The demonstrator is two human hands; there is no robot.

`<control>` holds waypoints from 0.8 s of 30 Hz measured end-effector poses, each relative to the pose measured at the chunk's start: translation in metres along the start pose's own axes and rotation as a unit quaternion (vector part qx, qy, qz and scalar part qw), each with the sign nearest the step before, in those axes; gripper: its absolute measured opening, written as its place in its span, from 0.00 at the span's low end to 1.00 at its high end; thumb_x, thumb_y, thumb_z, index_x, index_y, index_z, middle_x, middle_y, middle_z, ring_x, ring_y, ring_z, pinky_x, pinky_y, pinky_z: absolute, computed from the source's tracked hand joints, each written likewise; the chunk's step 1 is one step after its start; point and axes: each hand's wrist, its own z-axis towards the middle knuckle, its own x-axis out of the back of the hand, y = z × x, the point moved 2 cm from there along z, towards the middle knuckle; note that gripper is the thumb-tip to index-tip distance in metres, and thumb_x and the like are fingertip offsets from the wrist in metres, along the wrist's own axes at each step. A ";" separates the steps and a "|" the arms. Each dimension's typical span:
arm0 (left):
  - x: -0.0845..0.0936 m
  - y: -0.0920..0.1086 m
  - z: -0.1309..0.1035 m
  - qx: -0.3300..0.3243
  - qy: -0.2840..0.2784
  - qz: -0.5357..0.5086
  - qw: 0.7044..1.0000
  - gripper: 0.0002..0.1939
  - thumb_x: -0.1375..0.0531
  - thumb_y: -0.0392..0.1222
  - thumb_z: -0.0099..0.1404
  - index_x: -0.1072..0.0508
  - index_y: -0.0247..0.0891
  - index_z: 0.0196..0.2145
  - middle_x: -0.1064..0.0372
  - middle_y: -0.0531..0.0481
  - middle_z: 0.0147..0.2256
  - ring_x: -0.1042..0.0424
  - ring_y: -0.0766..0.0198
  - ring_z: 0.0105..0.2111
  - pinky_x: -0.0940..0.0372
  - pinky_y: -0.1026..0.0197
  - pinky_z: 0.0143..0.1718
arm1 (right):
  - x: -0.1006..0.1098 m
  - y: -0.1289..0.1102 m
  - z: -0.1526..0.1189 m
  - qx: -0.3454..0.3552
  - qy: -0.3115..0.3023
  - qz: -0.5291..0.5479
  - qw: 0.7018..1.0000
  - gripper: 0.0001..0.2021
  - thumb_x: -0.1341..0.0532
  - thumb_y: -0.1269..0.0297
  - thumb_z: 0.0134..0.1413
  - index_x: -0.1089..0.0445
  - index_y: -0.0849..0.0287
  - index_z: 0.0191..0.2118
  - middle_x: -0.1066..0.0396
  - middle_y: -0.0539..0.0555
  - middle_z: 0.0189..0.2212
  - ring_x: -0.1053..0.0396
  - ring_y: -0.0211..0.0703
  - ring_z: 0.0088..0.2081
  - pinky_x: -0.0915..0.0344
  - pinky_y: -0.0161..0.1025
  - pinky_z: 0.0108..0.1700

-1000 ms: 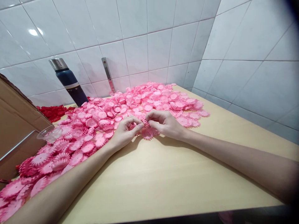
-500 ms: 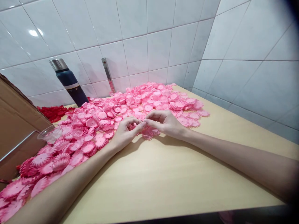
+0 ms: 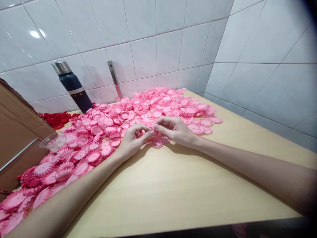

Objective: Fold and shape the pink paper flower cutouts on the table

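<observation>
My left hand [image 3: 135, 138] and my right hand [image 3: 175, 131] face each other over the near edge of a heap of pink flower-shaped petal pieces [image 3: 107, 149]. In each, thumb and forefinger are pinched together, the two pinches close beside one another. Whatever lies between the fingertips is too small and too hidden to name. Just below the fingers is a pink petal piece [image 3: 158, 142] with a notched rim, partly covered by my right hand.
The pale wooden table [image 3: 173, 191] meets a tiled wall. At the back left stand a dark blue bottle [image 3: 75, 89], red petal pieces [image 3: 57, 120] and a cardboard box [image 3: 22, 125]. A clear plastic cup [image 3: 52, 142] lies on the heap. A metal strip [image 3: 114, 78] leans on the wall.
The fingertips of my two hands have drawn slightly apart, my right a little rightward. The heap and the other things stay as they were.
</observation>
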 end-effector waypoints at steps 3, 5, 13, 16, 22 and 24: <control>0.000 0.001 0.000 -0.002 0.002 -0.002 1.000 0.12 0.38 0.48 0.60 0.24 0.36 0.31 0.27 0.48 0.31 0.30 0.62 0.32 0.36 0.61 0.35 | 0.000 0.000 0.000 -0.004 -0.001 0.005 1.000 0.12 0.39 0.57 0.56 0.30 0.62 0.32 0.32 0.51 0.26 0.36 0.35 0.26 0.39 0.33 0.26; 0.001 0.002 0.001 -0.004 0.002 -0.005 1.000 0.11 0.38 0.48 0.60 0.24 0.36 0.31 0.27 0.48 0.31 0.30 0.62 0.32 0.36 0.61 0.36 | 0.001 0.000 -0.001 -0.006 -0.003 0.010 1.000 0.12 0.40 0.57 0.58 0.30 0.62 0.32 0.34 0.50 0.25 0.37 0.33 0.25 0.40 0.32 0.25; 0.001 0.001 0.001 0.000 0.010 -0.017 1.000 0.11 0.36 0.48 0.58 0.23 0.36 0.31 0.26 0.48 0.32 0.30 0.63 0.32 0.37 0.63 0.34 | 0.001 0.002 0.001 -0.004 -0.008 -0.001 1.000 0.13 0.42 0.57 0.59 0.30 0.63 0.31 0.36 0.50 0.25 0.39 0.34 0.25 0.42 0.33 0.25; 0.001 0.001 0.001 -0.001 0.012 -0.023 1.000 0.11 0.36 0.47 0.58 0.23 0.36 0.31 0.25 0.48 0.32 0.30 0.63 0.32 0.37 0.62 0.34 | 0.000 0.002 0.000 -0.004 -0.009 -0.004 1.000 0.13 0.42 0.58 0.59 0.30 0.63 0.31 0.36 0.50 0.25 0.40 0.34 0.25 0.42 0.33 0.25; 0.001 0.001 0.000 -0.001 0.011 -0.027 1.000 0.10 0.36 0.46 0.58 0.23 0.35 0.30 0.25 0.48 0.32 0.30 0.63 0.31 0.37 0.62 0.34 | 0.000 0.001 -0.001 -0.007 -0.012 -0.003 1.000 0.13 0.42 0.58 0.59 0.31 0.63 0.31 0.36 0.50 0.25 0.40 0.33 0.24 0.43 0.33 0.25; 0.001 0.000 0.001 -0.001 0.010 -0.026 1.000 0.10 0.36 0.46 0.58 0.23 0.35 0.30 0.25 0.48 0.32 0.30 0.63 0.31 0.37 0.62 0.33 | 0.001 0.001 -0.001 -0.008 -0.014 -0.001 1.000 0.13 0.42 0.58 0.59 0.31 0.63 0.31 0.37 0.50 0.24 0.40 0.33 0.24 0.43 0.33 0.25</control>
